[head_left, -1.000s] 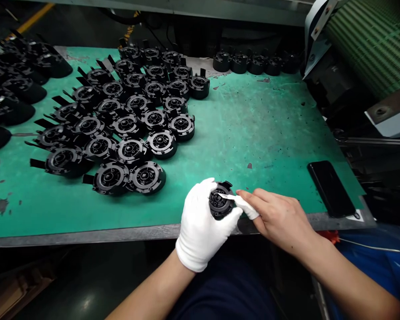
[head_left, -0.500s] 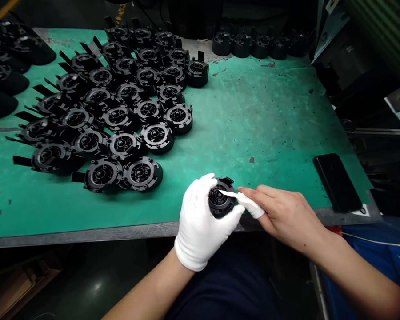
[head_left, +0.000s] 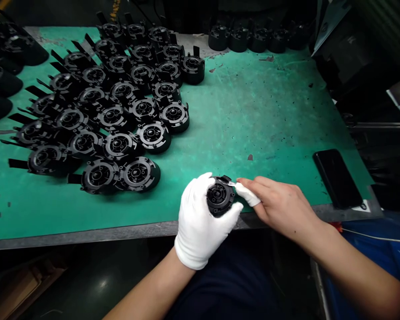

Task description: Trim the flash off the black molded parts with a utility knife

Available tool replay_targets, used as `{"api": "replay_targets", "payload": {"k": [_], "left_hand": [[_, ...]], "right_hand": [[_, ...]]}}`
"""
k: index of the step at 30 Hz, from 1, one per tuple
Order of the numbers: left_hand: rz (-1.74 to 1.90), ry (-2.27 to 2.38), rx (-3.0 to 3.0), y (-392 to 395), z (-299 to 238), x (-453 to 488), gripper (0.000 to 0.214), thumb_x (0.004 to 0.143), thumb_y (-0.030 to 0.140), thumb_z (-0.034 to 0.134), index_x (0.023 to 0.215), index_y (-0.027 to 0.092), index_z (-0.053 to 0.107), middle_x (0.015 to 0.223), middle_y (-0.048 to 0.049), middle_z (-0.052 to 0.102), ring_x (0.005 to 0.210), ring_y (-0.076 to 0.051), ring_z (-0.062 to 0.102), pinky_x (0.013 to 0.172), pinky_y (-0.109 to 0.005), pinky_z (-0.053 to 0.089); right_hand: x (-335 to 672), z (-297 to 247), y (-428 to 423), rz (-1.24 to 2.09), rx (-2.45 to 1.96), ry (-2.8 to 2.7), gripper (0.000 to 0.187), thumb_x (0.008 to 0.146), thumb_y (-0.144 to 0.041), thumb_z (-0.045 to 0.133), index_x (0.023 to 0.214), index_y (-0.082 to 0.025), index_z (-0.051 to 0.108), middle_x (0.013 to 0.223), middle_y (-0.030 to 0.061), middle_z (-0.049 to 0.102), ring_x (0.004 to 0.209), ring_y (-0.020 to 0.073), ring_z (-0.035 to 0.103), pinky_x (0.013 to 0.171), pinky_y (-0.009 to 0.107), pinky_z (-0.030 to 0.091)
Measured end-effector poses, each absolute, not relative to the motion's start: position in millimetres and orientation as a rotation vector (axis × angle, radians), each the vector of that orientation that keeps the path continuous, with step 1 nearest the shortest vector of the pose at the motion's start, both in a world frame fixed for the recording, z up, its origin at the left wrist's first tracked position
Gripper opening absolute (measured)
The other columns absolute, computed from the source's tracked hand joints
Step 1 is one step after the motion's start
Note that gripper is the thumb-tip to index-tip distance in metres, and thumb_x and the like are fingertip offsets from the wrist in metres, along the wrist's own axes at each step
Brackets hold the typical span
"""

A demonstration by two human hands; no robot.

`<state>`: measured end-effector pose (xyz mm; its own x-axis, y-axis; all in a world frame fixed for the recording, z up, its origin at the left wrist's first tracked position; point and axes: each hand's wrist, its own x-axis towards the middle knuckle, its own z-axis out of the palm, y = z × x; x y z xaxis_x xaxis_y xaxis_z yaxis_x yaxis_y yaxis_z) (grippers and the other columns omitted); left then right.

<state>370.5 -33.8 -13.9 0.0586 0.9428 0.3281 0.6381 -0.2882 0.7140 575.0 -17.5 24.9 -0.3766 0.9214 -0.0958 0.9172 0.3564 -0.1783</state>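
A round black plastic housing (head_left: 219,195) is tilted up near the table's front edge, its ringed face toward me. Wrapped around its left and lower sides, my left hand (head_left: 202,220) wears a white glove and is closed on the part. My right hand (head_left: 280,198) is bare apart from a white covering on its thumb. Between its thumb and index finger it pinches a small knife blade (head_left: 232,183), whose tip meets the housing's upper right rim, by a raised tab. The blade's handle, if it has one, is hidden in the fingers.
Several similar black housings (head_left: 138,172) stand grouped on the left of the green table (head_left: 246,115). More black housings (head_left: 239,39) line the back edge. A black phone (head_left: 338,178) lies at the right, near the table's grey front edge (head_left: 120,233).
The blade has moved from the middle of the housing's face to its upper right rim, my right hand shifting slightly up and left. My left hand keeps its hold. The camera view has shifted slightly.
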Motion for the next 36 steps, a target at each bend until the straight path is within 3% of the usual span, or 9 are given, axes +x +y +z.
{"api": "replay_targets", "payload": {"k": [4, 8, 16, 22, 28, 36], "left_hand": [[1.107, 1.571, 1.958, -35, -15, 370, 0.067, 0.076, 0.042, 0.082, 0.129, 0.018, 0.049, 0.133, -0.0169, 0.061, 0.127, -0.031, 0.059, 0.11, -0.051, 0.049], [1.105, 1.563, 1.942, -36, -17, 368, 0.072, 0.074, 0.049, 0.084, 0.129, 0.018, 0.05, 0.135, -0.0165, 0.061, 0.128, -0.03, 0.059, 0.111, -0.05, 0.049], [1.13, 1.58, 1.958, -37, -17, 372, 0.065, 0.076, 0.046, 0.082, 0.126, 0.018, 0.051, 0.132, -0.0152, 0.062, 0.124, -0.029, 0.061, 0.11, -0.048, 0.049], [0.929, 1.452, 1.965, -24, -4, 355, 0.066, 0.078, 0.04, 0.079, 0.131, 0.017, 0.049, 0.135, -0.0133, 0.06, 0.128, -0.028, 0.058, 0.114, -0.045, 0.046], [0.58, 1.146, 1.997, 12, 16, 318, 0.08, 0.076, 0.033, 0.079, 0.145, 0.019, 0.041, 0.149, -0.0107, 0.051, 0.138, -0.027, 0.05, 0.12, -0.042, 0.041], [0.46, 0.914, 1.905, 37, 19, 303, 0.085, 0.076, 0.038, 0.082, 0.148, 0.027, 0.04, 0.153, -0.0072, 0.047, 0.139, -0.028, 0.049, 0.118, -0.044, 0.042]], "right_hand": [[581, 30, -27, 0.45, -1.672, -2.503, 0.041, 0.096, -0.022, 0.049, 0.134, -0.026, 0.062, 0.097, 0.0021, 0.071, 0.081, 0.0177, 0.067, 0.066, 0.03, 0.046], [587, 35, -46, 0.518, -1.63, -2.572, 0.04, 0.095, -0.021, 0.048, 0.131, -0.027, 0.064, 0.094, 0.0013, 0.071, 0.078, 0.0174, 0.067, 0.063, 0.03, 0.046], [573, 34, -59, 0.307, -1.9, -2.565, 0.041, 0.096, -0.023, 0.047, 0.134, -0.029, 0.062, 0.092, 0.0013, 0.07, 0.074, 0.0225, 0.068, 0.055, 0.034, 0.046], [588, 41, -54, 0.594, -1.705, -2.327, 0.034, 0.104, -0.029, 0.042, 0.129, -0.026, 0.064, 0.113, 0.0039, 0.073, 0.097, 0.0196, 0.07, 0.081, 0.032, 0.052], [595, 35, -22, 0.657, -1.558, -2.694, 0.038, 0.102, -0.029, 0.044, 0.135, -0.029, 0.061, 0.104, 0.0019, 0.072, 0.088, 0.0204, 0.069, 0.071, 0.032, 0.048], [583, 39, 12, 0.56, -1.352, -2.953, 0.039, 0.097, -0.025, 0.048, 0.133, -0.034, 0.061, 0.095, -0.0018, 0.069, 0.081, 0.0182, 0.069, 0.057, 0.029, 0.035]]}}
